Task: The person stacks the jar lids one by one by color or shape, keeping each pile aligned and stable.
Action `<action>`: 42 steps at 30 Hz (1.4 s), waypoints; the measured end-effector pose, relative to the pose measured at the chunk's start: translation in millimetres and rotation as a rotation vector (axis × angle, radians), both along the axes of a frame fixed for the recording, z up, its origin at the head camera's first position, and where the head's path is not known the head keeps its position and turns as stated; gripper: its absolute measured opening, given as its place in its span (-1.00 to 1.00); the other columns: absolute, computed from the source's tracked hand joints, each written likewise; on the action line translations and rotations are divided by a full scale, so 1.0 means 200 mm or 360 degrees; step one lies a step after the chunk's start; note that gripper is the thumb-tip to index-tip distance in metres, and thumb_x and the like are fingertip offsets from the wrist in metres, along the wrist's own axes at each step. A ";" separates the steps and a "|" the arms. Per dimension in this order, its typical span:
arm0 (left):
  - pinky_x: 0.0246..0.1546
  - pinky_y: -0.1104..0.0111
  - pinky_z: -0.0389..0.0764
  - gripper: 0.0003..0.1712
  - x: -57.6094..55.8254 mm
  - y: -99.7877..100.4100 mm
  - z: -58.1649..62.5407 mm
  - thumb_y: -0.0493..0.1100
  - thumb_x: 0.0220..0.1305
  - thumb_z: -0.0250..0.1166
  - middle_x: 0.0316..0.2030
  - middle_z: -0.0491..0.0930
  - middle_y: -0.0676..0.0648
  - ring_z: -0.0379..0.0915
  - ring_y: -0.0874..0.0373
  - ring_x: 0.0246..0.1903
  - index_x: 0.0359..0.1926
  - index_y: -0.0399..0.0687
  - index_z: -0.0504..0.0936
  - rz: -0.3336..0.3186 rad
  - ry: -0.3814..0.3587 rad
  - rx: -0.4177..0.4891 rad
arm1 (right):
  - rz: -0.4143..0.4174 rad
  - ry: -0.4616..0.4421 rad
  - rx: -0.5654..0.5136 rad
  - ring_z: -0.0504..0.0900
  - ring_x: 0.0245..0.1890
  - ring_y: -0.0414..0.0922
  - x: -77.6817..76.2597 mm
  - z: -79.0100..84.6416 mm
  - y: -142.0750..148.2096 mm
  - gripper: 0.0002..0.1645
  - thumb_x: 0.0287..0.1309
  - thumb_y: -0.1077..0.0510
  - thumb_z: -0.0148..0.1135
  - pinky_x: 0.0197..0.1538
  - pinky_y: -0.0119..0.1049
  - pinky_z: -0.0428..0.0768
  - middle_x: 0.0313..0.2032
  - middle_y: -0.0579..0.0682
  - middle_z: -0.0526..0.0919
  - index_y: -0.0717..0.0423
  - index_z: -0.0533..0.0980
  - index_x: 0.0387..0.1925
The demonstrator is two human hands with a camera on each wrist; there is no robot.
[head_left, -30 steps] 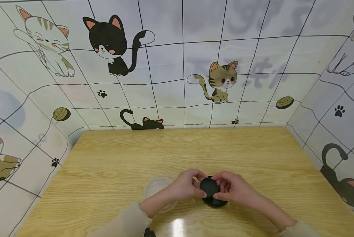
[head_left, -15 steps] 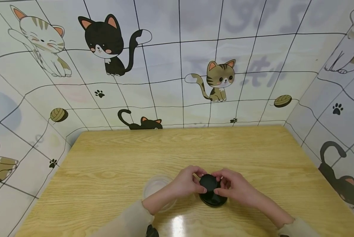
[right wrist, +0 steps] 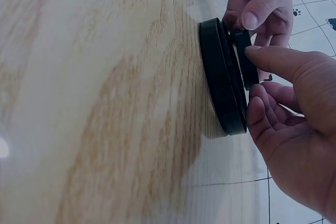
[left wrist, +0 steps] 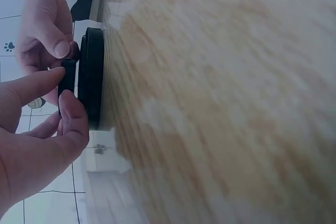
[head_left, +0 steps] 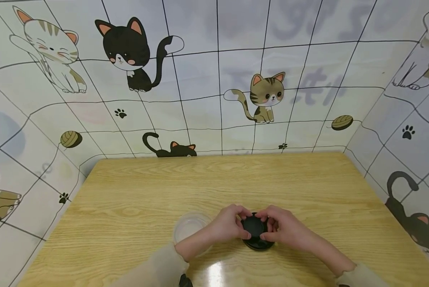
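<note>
Both hands hold a small black disc (head_left: 254,226) from opposite sides. My left hand (head_left: 226,226) pinches its left edge between thumb and fingers, and my right hand (head_left: 289,229) pinches the right edge. Just beneath lies a wider, thicker black round piece (head_left: 259,244), flat on the table. In the left wrist view a thin light gap shows between the small disc (left wrist: 67,80) and the wide piece (left wrist: 92,77). From the right wrist view, the right fingertips sit close to the wide piece's rim (right wrist: 223,80); whether they touch it I cannot tell.
A clear round plastic container (head_left: 189,225) stands on the wooden table (head_left: 146,191) at the left, partly hidden by the left forearm. Cat-printed sheeting (head_left: 203,79) walls the table at the back and both sides.
Half a second ago the small disc stood slightly farther up and back, showing more of the wide piece. Both hands have since come down a little with it. The container has stayed put.
</note>
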State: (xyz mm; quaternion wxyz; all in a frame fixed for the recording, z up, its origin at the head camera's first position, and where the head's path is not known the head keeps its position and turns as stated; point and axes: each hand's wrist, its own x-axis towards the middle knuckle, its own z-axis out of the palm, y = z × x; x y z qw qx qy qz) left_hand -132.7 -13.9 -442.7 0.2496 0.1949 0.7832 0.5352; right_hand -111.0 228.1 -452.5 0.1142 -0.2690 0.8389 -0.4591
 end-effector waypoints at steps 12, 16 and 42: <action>-0.45 0.47 0.50 -0.48 0.01 0.00 -0.01 -0.47 -0.01 0.56 -0.19 0.42 -0.07 0.46 0.23 -0.46 0.03 -0.25 0.65 -0.0004 0.0077 -0.0051 | -0.0001 -0.0048 0.0105 0.49 -0.42 -0.29 -0.01 0.01 -0.02 -0.48 0.16 0.21 0.52 -0.37 -0.35 0.57 -0.19 -0.03 0.52 0.23 0.54 0.12; -0.44 0.47 0.49 -0.47 0.00 0.01 -0.02 -0.47 -0.03 0.57 -0.20 0.42 -0.06 0.45 0.24 -0.46 0.01 -0.24 0.65 0.0008 0.0098 -0.0070 | -0.0001 -0.0028 0.0103 0.48 -0.41 -0.30 -0.01 0.01 -0.03 -0.49 0.15 0.20 0.53 -0.37 -0.36 0.56 -0.20 -0.05 0.52 0.21 0.55 0.11; -0.41 0.48 0.52 -0.46 0.01 0.01 -0.03 -0.49 -0.07 0.57 -0.19 0.38 -0.05 0.50 0.27 -0.47 -0.01 -0.24 0.64 -0.0001 0.0100 -0.0075 | 0.0048 0.0096 0.0157 0.47 -0.38 -0.30 -0.01 -0.01 -0.04 -0.53 0.12 0.22 0.53 -0.34 -0.39 0.53 -0.21 -0.10 0.51 0.19 0.58 0.06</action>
